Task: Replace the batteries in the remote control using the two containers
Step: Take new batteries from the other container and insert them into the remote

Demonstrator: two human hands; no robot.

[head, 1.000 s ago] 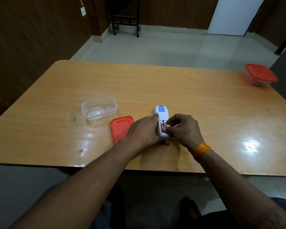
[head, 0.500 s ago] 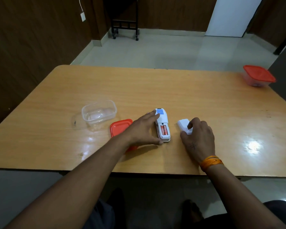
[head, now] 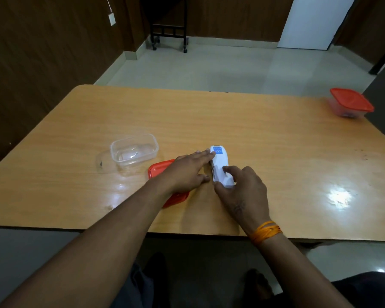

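The white remote control [head: 219, 162] lies face down near the table's front, its blue label at the far end. My left hand [head: 187, 170] rests flat against its left edge, fingers stretched along it, steadying it. My right hand [head: 242, 190] pinches the white battery cover [head: 228, 182] between thumb and forefinger, and the cover sits over the near end of the remote, hiding the batteries. To the left stands the open clear container [head: 150, 144]. Its red lid [head: 159, 171] lies partly under my left wrist. A second container [head: 350, 103], closed with a red lid, sits at the far right edge.
The wooden table [head: 265, 134] has bare surface between the remote and the far-right container. Its front edge runs just below my wrists. A black wheeled stand [head: 168, 30] stands on the floor beyond the table.
My right hand lifted the battery cover off the table at the remote's right and brought it over the open compartment, so the red batteries no longer show. My left hand stayed beside the remote.
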